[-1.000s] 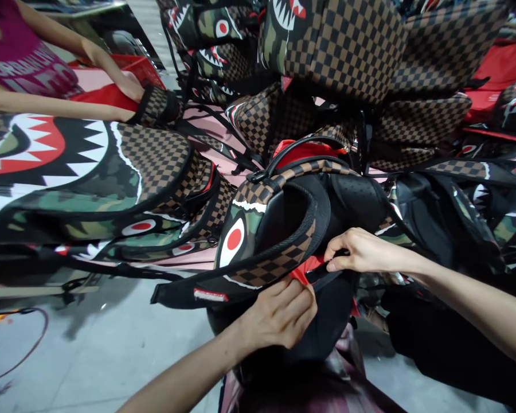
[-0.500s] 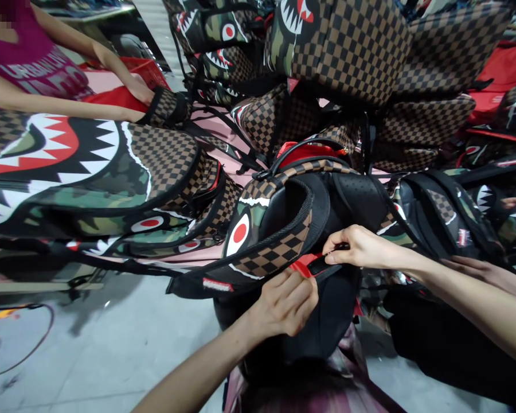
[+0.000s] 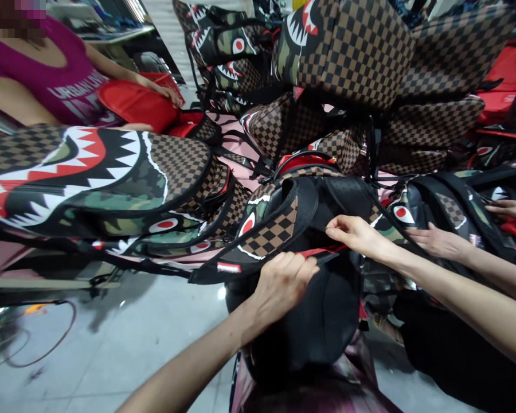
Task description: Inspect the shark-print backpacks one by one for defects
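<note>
A backpack (image 3: 309, 201) with brown checker, camouflage and shark-mouth print lies back side up in front of me, its black padded back and straps showing. My left hand (image 3: 284, 284) is curled at the lower edge of its checkered shoulder strap (image 3: 270, 235), fingers bent onto the black and red fabric there. My right hand (image 3: 355, 235) pinches the black edge just right of the strap, above a strip of red lining (image 3: 322, 252). The two hands are a few centimetres apart.
Several matching backpacks are piled behind and to both sides, one large one (image 3: 103, 178) at left. A person in a magenta top (image 3: 69, 86) handles red fabric (image 3: 133, 103) at far left. Another person's hands (image 3: 434, 244) rest on a backpack at right. Grey floor with a cable (image 3: 47, 344) lies below.
The view has tipped upward. My left hand slid up under the strap; my right hand moved slightly up and left along the edge. Another person's hands came further in at right.
</note>
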A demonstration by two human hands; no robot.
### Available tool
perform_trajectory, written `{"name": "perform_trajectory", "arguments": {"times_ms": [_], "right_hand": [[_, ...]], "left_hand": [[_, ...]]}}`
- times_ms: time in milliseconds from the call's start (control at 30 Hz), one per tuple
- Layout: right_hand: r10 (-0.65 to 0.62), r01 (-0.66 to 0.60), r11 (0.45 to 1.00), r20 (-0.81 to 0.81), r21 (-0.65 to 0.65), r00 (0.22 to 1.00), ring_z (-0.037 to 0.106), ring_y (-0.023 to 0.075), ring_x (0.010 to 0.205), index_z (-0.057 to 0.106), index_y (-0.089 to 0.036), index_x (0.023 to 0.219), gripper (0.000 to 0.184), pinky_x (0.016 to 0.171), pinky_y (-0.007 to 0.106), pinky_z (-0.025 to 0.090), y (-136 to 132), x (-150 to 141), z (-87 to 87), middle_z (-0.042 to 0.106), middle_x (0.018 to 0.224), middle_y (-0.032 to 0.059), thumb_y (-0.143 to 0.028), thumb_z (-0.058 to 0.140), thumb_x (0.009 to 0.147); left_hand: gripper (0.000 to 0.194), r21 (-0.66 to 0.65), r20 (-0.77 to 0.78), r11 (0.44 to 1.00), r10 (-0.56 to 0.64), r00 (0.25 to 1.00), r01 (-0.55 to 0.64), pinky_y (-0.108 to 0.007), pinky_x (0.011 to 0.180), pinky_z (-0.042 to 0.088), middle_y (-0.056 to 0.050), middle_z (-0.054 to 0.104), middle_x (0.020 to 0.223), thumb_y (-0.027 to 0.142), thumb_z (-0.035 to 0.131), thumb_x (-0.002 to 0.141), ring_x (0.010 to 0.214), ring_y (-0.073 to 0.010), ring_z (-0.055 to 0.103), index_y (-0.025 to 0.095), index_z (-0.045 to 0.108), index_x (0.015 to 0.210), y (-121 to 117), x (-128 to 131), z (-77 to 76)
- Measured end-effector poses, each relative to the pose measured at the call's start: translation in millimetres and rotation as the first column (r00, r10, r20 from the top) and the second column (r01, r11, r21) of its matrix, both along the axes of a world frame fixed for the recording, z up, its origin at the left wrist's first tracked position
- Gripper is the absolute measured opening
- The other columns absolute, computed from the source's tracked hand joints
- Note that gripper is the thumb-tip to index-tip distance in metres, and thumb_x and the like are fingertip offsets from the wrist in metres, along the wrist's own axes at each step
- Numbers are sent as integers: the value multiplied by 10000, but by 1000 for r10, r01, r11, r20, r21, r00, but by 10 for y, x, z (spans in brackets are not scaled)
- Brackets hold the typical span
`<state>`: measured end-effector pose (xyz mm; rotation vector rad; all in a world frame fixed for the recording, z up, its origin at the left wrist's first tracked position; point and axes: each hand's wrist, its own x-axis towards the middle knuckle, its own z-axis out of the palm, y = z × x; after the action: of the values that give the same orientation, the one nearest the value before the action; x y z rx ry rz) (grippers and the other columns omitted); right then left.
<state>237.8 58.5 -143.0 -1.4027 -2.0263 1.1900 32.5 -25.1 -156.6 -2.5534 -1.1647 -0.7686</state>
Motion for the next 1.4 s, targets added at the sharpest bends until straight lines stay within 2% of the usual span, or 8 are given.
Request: {"name": "perform_trajectory", "arguments": {"times_ms": [100, 233, 433, 767, 933, 1167, 1300, 1400], "right_hand": [[-2, -2, 999, 131, 34, 991, 555, 131, 651, 597, -153, 832, 267, 591, 229, 377, 69, -87, -64, 629, 724, 17, -397, 490, 855], [67, -76, 997, 300, 19, 951, 570, 135, 659, 624, -156, 825, 218, 585, 222, 360, 96, -166, -15, 648, 716, 18, -349, 526, 851], [327, -315, 945, 299, -86, 897, 569, 127, 611, 707, -172, 779, 222, 519, 206, 330, 27, -69, 138, 631, 641, -9, -374, 615, 773], [352, -356, 932, 377, -60, 857, 640, 166, 729, 731, -249, 800, 147, 597, 215, 375, 34, -325, 72, 698, 749, -12, -356, 635, 766], [353, -352, 935, 254, -52, 900, 632, 141, 709, 726, -218, 809, 180, 596, 198, 380, 77, -302, 83, 701, 771, -19, -325, 582, 807], [333, -387, 922, 546, -16, 769, 652, 206, 790, 726, -277, 863, 176, 613, 239, 376, 70, -353, 86, 704, 787, 11, -382, 599, 802], [290, -321, 947, 411, 7, 864, 646, 176, 758, 715, -237, 844, 195, 621, 223, 376, 43, -420, 6, 699, 774, 8, -361, 565, 836], [167, -190, 980, 266, 60, 949, 628, 143, 716, 688, -196, 830, 242, 612, 208, 373, 49, -418, -11, 687, 754, 4, -361, 517, 877]], "left_hand": [[144, -262, -253, 941, 147, 956, -214, -263, 488, 315, -24, 611, 669, 161, 500, 865, 571, -167, 572, 153, 611, 957, 217, 21, 156], [141, -483, -406, 830, 70, 911, -279, -253, 481, 305, -49, 620, 660, 190, 541, 839, 547, -178, 580, 157, 648, 754, 378, 27, 242], [196, -108, -131, 984, 128, 983, -143, -256, 575, 394, -13, 581, 661, 133, 430, 891, 623, -150, 553, 172, 606, 814, -65, -2, 4], [123, 14, -67, 996, 86, 994, -85, -283, 599, 376, -19, 567, 675, 60, 470, 861, 609, -148, 511, 124, 572, 882, -234, -50, -138], [135, 24, -38, 998, 58, 998, -57, -291, 600, 369, -46, 598, 739, 55, 490, 853, 645, -153, 522, 99, 572, 951, -279, -105, -223], [154, -19, 8, 998, 61, 998, -61, -278, 567, 333, 2, 551, 631, 71, 441, 879, 575, -134, 492, 147, 561, 821, -201, -99, -205], [160, -104, -30, 985, 136, 990, -138, -248, 575, 372, 10, 593, 642, 98, 434, 896, 588, -127, 554, 162, 570, 843, -137, -114, -120], [138, -314, -210, 881, 298, 931, -353, -235, 497, 355, -21, 658, 729, 151, 461, 896, 602, -151, 612, 158, 586, 955, -37, -95, 26]]}}
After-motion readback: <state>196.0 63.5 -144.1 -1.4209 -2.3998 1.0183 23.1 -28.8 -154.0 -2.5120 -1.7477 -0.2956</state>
